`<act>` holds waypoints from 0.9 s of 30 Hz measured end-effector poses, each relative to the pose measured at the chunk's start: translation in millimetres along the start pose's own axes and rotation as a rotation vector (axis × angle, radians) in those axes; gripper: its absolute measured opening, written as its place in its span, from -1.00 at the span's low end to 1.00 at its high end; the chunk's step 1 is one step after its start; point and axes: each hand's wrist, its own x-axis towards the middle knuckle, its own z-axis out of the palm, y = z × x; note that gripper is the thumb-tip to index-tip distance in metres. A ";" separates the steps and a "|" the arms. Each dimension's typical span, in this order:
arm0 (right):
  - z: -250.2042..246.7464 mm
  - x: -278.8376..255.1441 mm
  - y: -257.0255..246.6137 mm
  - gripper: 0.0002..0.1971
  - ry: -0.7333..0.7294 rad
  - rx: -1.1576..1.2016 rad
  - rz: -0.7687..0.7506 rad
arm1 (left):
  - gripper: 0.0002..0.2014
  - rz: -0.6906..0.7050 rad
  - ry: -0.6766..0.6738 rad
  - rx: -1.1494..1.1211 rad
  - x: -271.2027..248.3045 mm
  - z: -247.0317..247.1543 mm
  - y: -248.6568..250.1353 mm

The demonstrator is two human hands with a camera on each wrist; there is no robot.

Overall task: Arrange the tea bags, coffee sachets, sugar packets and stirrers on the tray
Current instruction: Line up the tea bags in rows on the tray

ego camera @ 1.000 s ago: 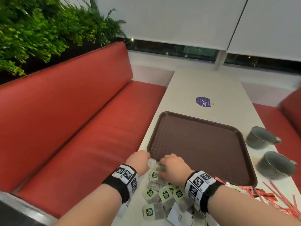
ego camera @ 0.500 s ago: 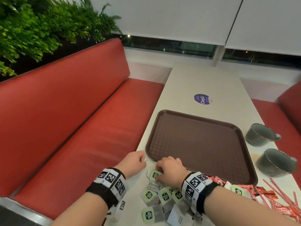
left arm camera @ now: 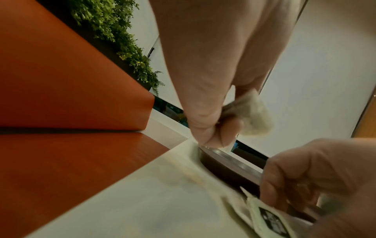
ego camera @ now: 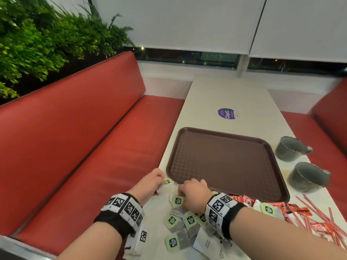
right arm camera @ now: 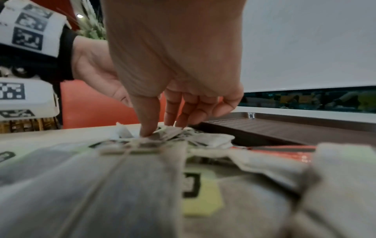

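A pile of green-tagged tea bags (ego camera: 178,219) lies on the table just before the brown tray (ego camera: 225,162), which has nothing on it. My left hand (ego camera: 159,180) is at the tray's near left corner and pinches one tea bag (left arm camera: 252,116) between thumb and fingers; its green tag (ego camera: 168,182) sticks out. My right hand (ego camera: 188,189) rests on the far end of the pile, thumb and curled fingers (right arm camera: 175,119) pinching a tea bag (right arm camera: 168,132). Red coffee sachets (ego camera: 281,207), red stirrers (ego camera: 319,212) and white sugar packets (ego camera: 206,243) lie to the right and near.
Two grey cups (ego camera: 291,148) (ego camera: 308,177) stand right of the tray. A purple sticker (ego camera: 226,113) is on the table beyond it. Red benches (ego camera: 84,147) flank the narrow table, and its left edge runs right by my left hand.
My left hand has drawn back to the left, away from the pile, with a tea bag in its fingers. The right hand stays on the pile at the tray's near edge.
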 end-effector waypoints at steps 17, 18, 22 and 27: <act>-42.6 -29.4 34.9 -0.87 0.288 0.875 0.255 | -0.87 0.229 0.068 0.010 -8.7 -26.1 16.1; -47.5 -30.4 41.0 -0.85 0.322 0.904 0.276 | -0.88 0.229 0.087 0.000 -4.9 -25.8 20.1; -72.5 -25.5 61.5 -0.88 0.434 1.004 0.335 | -0.93 0.250 0.178 0.024 21.2 -22.0 44.4; -101.4 17.0 89.8 -0.88 0.541 0.961 0.380 | -0.95 0.294 0.309 0.018 81.7 -10.0 93.7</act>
